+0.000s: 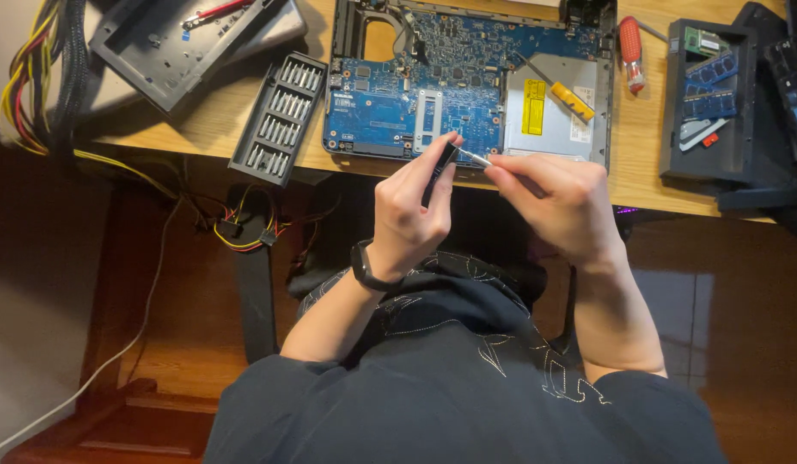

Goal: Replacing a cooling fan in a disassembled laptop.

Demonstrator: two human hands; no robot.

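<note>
My left hand grips a black screwdriver handle, held just below the desk's front edge. My right hand pinches the silver bit that sticks out of the handle's tip. Both hands hover in front of an opened laptop base with a blue circuit board and a silver optical drive. A black band sits on my left wrist.
A black tray of screwdriver bits lies left of the board. A yellow-handled tool rests on the drive and a red-handled screwdriver beside it. A dark tray with memory modules stands at right. Bundled cables hang at left.
</note>
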